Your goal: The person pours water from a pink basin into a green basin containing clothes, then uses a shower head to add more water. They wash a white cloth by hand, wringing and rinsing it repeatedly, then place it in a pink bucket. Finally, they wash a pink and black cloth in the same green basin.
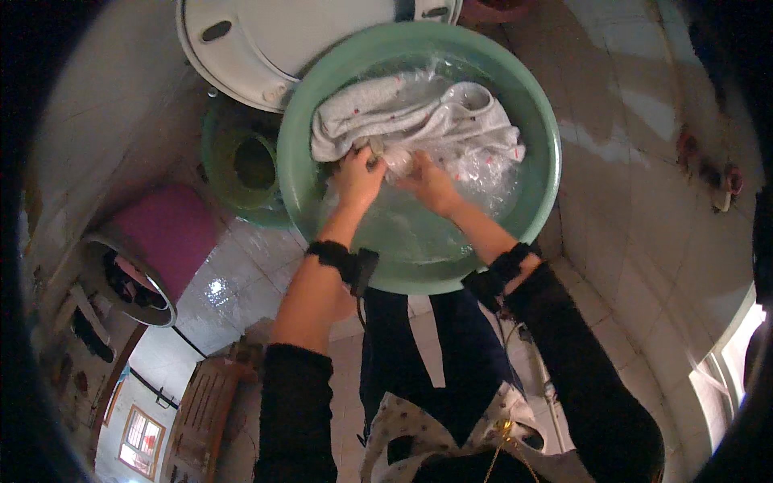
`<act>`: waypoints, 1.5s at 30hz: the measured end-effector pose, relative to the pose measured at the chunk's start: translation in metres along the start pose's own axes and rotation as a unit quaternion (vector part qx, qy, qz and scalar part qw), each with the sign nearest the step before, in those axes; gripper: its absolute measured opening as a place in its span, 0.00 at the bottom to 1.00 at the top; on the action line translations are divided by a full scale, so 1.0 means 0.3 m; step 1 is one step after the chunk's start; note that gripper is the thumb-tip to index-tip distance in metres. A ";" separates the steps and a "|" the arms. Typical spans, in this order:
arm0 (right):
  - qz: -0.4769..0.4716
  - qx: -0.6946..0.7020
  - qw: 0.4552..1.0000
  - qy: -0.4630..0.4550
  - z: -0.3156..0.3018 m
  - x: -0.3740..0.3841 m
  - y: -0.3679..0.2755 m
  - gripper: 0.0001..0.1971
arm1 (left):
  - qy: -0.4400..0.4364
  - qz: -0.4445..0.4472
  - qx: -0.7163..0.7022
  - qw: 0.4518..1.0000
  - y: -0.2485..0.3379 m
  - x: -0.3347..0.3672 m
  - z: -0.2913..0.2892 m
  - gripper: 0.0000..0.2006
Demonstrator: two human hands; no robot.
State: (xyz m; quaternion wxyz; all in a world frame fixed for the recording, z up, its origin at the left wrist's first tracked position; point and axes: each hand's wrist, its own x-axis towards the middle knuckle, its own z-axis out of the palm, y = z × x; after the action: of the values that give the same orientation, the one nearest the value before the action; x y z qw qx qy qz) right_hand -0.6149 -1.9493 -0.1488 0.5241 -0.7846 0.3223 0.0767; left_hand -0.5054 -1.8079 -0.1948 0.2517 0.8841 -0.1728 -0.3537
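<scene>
A light grey garment with small dark and red spots point(419, 117) lies bunched in water inside a large round green basin point(547, 153). Its far side rises above the surface, and suds or ripples show at its right end. My left hand point(360, 175) is closed on the near edge of the cloth, fingers bent. Close beside it, my right hand point(428, 183) grips the same gathered part of the cloth from the right. Some of the right fingertips are hidden in wet fabric. Both wrists wear black bands.
Behind the basin stands a white lidded appliance or tub point(282, 40). To the left are a smaller green bucket or basin point(250, 165) and a purple bin point(165, 229) with dark cloth in it. Tiled walls point(612, 137) rise on the right. Wet tiles cover the floor point(233, 278).
</scene>
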 end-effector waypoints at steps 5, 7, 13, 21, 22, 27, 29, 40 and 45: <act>0.140 0.226 0.959 -0.095 -0.038 -0.122 0.026 0.28 | 0.011 -0.017 -0.416 0.909 -0.002 -0.050 -0.067 0.25; 0.134 0.296 0.938 -0.123 -0.109 -0.219 0.095 0.30 | 0.021 -0.049 -0.452 0.891 -0.002 -0.016 -0.098 0.27; 0.129 -0.186 0.974 0.011 -0.162 -0.277 0.312 0.26 | 0.176 0.071 -0.028 0.981 0.080 0.009 -0.129 0.30; 0.135 -0.187 0.973 0.028 0.024 -0.212 0.391 0.20 | -0.080 -0.302 -0.364 0.878 0.139 -0.361 0.262 0.31; 0.029 -0.191 0.980 0.051 0.015 -0.201 0.379 0.18 | -0.071 -0.324 -0.445 0.832 0.142 -0.352 0.297 0.31; 0.115 -0.007 0.986 -0.122 -0.006 -0.339 0.152 0.19 | -0.149 -0.347 -0.717 0.586 0.124 -0.362 0.328 0.29; -0.012 -0.082 0.991 -0.101 -0.026 -0.427 0.040 0.16 | -0.098 -0.108 -0.602 0.785 0.080 -0.421 0.285 0.23; 0.032 -0.304 0.952 -0.005 -0.052 -0.225 0.143 0.11 | 0.014 -0.232 -0.758 0.609 0.073 -0.471 0.305 0.17; 0.050 -0.399 0.915 0.007 -0.006 -0.279 0.258 0.19 | 0.079 -0.127 -0.223 0.963 -0.051 -0.463 0.338 0.21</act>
State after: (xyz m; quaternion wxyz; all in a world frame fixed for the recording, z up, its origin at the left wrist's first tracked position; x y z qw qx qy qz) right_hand -0.7261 -1.9341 -0.1696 0.1602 -0.9121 0.3071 0.2193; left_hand -0.6714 -1.7610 -0.1920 0.4087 0.8452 0.0442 -0.3417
